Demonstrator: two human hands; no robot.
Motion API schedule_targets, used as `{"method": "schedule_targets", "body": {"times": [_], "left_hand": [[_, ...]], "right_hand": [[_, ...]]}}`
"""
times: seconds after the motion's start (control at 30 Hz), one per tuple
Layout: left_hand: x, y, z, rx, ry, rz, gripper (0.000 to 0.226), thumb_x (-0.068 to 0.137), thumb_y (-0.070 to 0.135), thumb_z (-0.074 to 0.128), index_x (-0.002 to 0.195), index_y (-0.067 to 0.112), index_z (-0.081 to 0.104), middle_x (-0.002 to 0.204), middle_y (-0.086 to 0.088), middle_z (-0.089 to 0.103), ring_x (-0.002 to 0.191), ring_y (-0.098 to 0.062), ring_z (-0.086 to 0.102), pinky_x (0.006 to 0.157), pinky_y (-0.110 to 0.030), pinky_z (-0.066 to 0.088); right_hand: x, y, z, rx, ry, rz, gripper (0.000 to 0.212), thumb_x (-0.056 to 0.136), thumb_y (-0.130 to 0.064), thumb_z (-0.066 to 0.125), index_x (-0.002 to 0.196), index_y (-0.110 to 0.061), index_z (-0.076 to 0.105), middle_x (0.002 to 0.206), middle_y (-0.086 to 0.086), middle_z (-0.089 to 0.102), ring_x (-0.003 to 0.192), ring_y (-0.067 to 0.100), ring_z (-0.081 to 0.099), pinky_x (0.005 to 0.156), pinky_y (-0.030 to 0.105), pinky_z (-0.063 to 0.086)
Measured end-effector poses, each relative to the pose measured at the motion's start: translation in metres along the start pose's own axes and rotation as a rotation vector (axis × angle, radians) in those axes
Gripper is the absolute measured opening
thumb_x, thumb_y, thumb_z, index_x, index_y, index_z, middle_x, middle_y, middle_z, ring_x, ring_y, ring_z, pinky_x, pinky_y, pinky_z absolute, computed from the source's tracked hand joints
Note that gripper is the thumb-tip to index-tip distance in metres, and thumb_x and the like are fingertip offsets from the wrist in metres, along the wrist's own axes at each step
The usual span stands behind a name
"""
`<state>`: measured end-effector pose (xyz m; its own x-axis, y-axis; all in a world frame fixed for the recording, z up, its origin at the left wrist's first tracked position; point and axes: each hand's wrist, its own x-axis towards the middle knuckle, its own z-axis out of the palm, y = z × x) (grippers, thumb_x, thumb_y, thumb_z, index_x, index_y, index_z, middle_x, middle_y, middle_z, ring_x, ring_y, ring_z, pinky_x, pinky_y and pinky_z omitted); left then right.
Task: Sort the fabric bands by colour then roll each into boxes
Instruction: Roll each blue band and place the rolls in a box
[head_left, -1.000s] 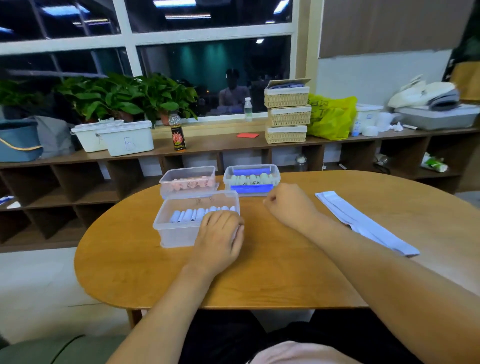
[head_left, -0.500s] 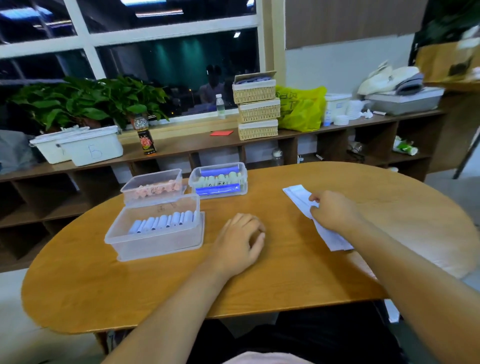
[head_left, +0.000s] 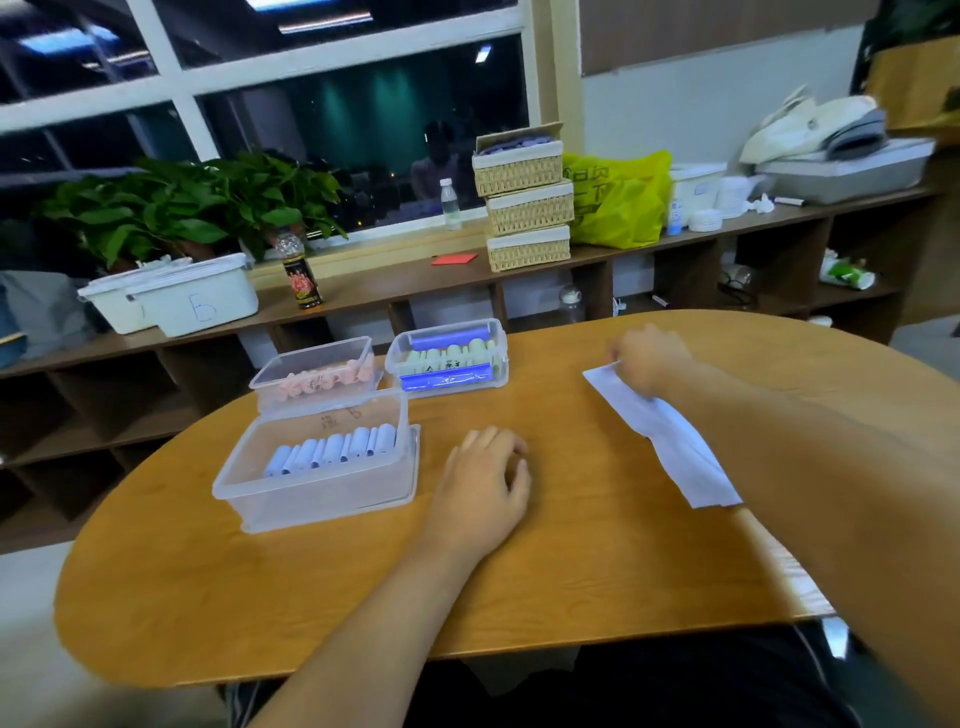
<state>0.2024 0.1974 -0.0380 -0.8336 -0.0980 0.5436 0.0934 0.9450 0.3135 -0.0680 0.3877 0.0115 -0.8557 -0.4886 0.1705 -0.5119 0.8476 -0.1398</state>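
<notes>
right hand (head_left: 647, 358) motion-blurred, grip on pale band (head_left: 685, 467) unclear; band's right edge hidden under forearm (head_left: 810, 467); far box (head_left: 501, 358) label unreadable

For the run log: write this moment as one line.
right hand pinches far end of pale-blue fabric band | left hand rests on table, empty

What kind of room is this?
Probably an office or workroom: a long wooden shelf unit under a big window holds white storage bins, stacked wicker baskets and potted plants, with an oval wooden table in front.
</notes>
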Motion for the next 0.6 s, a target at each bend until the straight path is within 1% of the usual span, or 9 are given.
{"method": "schedule_targets", "body": {"times": [0.1, 0.17, 0.23, 0.3, 0.37, 0.43, 0.47, 0.53, 0.6], "left_hand": [[-0.002, 0.001, -0.003, -0.020, 0.021, -0.006, 0.009, 0.098, 0.025, 0.058, 0.105, 0.029, 0.062, 0.100, 0.017, 0.058, 0.102, -0.007, 0.052, 0.091, -0.034, 0.048], [-0.002, 0.002, -0.006, -0.043, 0.020, -0.017, 0.009, 0.099, 0.026, 0.057, 0.106, 0.030, 0.062, 0.101, 0.018, 0.057, 0.103, -0.004, 0.051, 0.092, -0.032, 0.048], [-0.003, 0.002, -0.009, -0.072, 0.008, -0.042, 0.009, 0.101, 0.030, 0.057, 0.109, 0.032, 0.062, 0.104, 0.020, 0.057, 0.104, -0.001, 0.051, 0.093, -0.030, 0.048], [-0.004, 0.002, -0.013, -0.118, -0.015, -0.081, 0.012, 0.103, 0.037, 0.056, 0.115, 0.035, 0.061, 0.108, 0.022, 0.056, 0.107, 0.001, 0.052, 0.093, -0.026, 0.048], [-0.006, 0.003, -0.016, -0.205, -0.057, -0.120, 0.018, 0.105, 0.046, 0.055, 0.121, 0.039, 0.059, 0.114, 0.022, 0.057, 0.111, 0.004, 0.054, 0.093, -0.023, 0.048], [-0.008, 0.006, -0.018, -0.337, -0.072, -0.102, 0.023, 0.105, 0.048, 0.057, 0.127, 0.039, 0.059, 0.120, 0.021, 0.060, 0.118, 0.003, 0.056, 0.096, -0.024, 0.049], [-0.009, 0.007, -0.018, -0.408, -0.064, -0.083, 0.026, 0.106, 0.045, 0.058, 0.130, 0.037, 0.060, 0.123, 0.020, 0.063, 0.120, 0.000, 0.058, 0.098, -0.026, 0.049], [-0.011, 0.010, -0.019, -0.543, -0.050, -0.074, 0.036, 0.105, 0.046, 0.059, 0.139, 0.034, 0.057, 0.128, 0.018, 0.066, 0.123, -0.009, 0.062, 0.100, -0.027, 0.050], [-0.012, 0.009, -0.022, -0.646, -0.045, -0.095, 0.050, 0.101, 0.052, 0.058, 0.146, 0.032, 0.052, 0.131, 0.016, 0.067, 0.124, -0.013, 0.063, 0.101, -0.025, 0.050]], "right_hand": [[-0.014, 0.000, -0.017, 0.098, 0.089, -0.032, 0.010, 0.097, -0.028, 0.061, 0.093, -0.031, 0.070, 0.092, -0.006, 0.071, 0.088, 0.021, 0.060, 0.074, 0.035, 0.043], [-0.029, -0.007, -0.038, 0.294, 0.136, -0.058, 0.009, 0.094, -0.027, 0.066, 0.088, -0.030, 0.071, 0.086, -0.011, 0.071, 0.087, 0.019, 0.065, 0.071, 0.036, 0.048], [-0.042, -0.018, -0.065, 0.447, 0.147, -0.096, 0.008, 0.094, -0.028, 0.070, 0.087, -0.030, 0.073, 0.087, -0.011, 0.074, 0.089, 0.015, 0.069, 0.076, 0.036, 0.054], [-0.054, -0.030, -0.093, 0.621, 0.102, -0.180, 0.008, 0.095, -0.024, 0.073, 0.090, -0.028, 0.078, 0.090, -0.008, 0.077, 0.089, 0.014, 0.072, 0.083, 0.036, 0.054], [-0.066, -0.044, -0.117, 0.806, 0.067, -0.250, 0.010, 0.096, -0.016, 0.072, 0.094, -0.021, 0.080, 0.098, 0.002, 0.078, 0.088, 0.014, 0.070, 0.084, 0.035, 0.053], [-0.075, -0.060, -0.139, 0.929, 0.023, -0.292, 0.011, 0.098, -0.011, 0.070, 0.099, -0.016, 0.080, 0.102, 0.011, 0.077, 0.086, 0.015, 0.068, 0.078, 0.035, 0.054], [-0.077, -0.068, -0.146, 0.961, -0.002, -0.303, 0.012, 0.098, -0.011, 0.069, 0.101, -0.015, 0.080, 0.099, 0.013, 0.076, 0.083, 0.017, 0.066, 0.073, 0.036, 0.053], [-0.076, -0.085, -0.155, 1.019, -0.040, -0.328, 0.011, 0.099, -0.013, 0.069, 0.102, -0.016, 0.079, 0.091, 0.011, 0.071, 0.079, 0.021, 0.060, 0.068, 0.037, 0.048], [-0.071, -0.099, -0.158, 1.113, -0.062, -0.325, 0.012, 0.101, -0.012, 0.067, 0.098, -0.016, 0.078, 0.089, 0.006, 0.069, 0.079, 0.023, 0.060, 0.067, 0.038, 0.049]]}}
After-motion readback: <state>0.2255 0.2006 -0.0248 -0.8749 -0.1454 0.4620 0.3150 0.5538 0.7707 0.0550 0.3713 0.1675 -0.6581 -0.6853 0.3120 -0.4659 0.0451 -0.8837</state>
